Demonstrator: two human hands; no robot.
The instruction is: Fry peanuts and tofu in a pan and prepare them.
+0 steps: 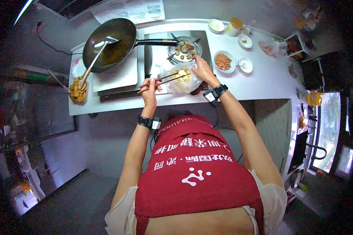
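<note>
My left hand (150, 89) grips a pair of brown chopsticks (169, 79) near the counter's front edge. Their tips reach among pale yellow chunks (182, 75) in a clear plastic bag (176, 87). At the bag's far right edge, my right hand (204, 71) pinches the plastic between thumb and fingers. The bag lies in front of a gas burner (184, 48). Left of it a dark wok (120, 27) holds some brownish liquid. A metal spatula with a wooden handle (95, 60) leans across the wok's rim.
The wok's black handle (156, 43) extends over the burner. Fried yellow-brown pieces (77, 91) fill a dish at the left corner. On the right stand a bowl of peanuts (223, 61), a small white bowl (246, 65) and a yellow-lidded jar (234, 27). A cord (54, 50) runs behind the wok.
</note>
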